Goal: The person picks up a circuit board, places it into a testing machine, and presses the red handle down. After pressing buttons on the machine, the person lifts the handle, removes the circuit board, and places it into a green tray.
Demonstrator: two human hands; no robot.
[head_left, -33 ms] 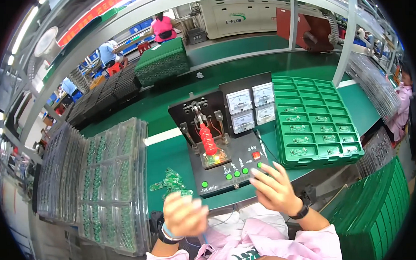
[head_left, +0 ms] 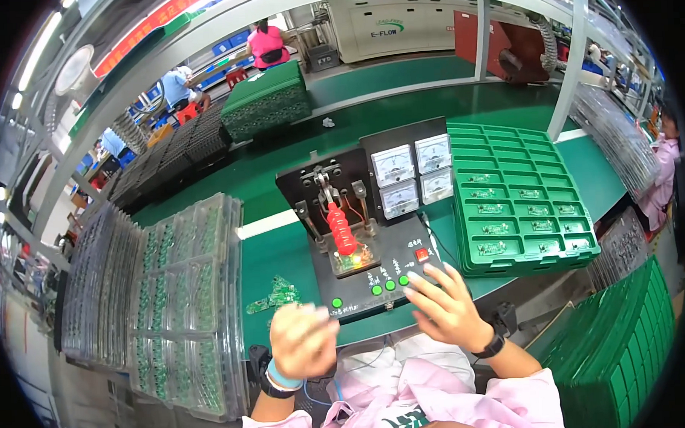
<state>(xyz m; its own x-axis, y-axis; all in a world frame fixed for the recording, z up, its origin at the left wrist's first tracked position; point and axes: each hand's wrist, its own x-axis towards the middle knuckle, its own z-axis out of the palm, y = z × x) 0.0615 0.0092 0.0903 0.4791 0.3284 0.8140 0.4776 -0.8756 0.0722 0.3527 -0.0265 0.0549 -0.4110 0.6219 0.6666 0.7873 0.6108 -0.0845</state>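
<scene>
In front of me stands a black test fixture [head_left: 338, 293] with a red-handled toggle clamp [head_left: 341, 228] on its upright back. Under the clamp, a small circuit board [head_left: 357, 260] sits in a clear holder with a yellow light glowing. My right hand [head_left: 451, 308] is over the fixture's front right corner, fingers spread, fingertips beside a green push button [head_left: 404, 280]; whether they touch it I cannot tell. My left hand [head_left: 303, 342] hovers near the front edge, blurred, its fingers curled. Beside it lies a loose pile of green circuit boards [head_left: 283, 289].
Four-dial meter panel [head_left: 394, 165] stands behind the fixture. Right of it, a green compartment tray [head_left: 529, 259] holds several boards. Clear plastic trays [head_left: 187, 310] of boards stand at left. More green trays [head_left: 626, 347] are stacked lower right. A person [head_left: 664, 165] sits at far right.
My right hand has shifted slightly left and up, now covering the rightmost green button. My left hand has moved slightly down and left. The clamp and board stay put.
</scene>
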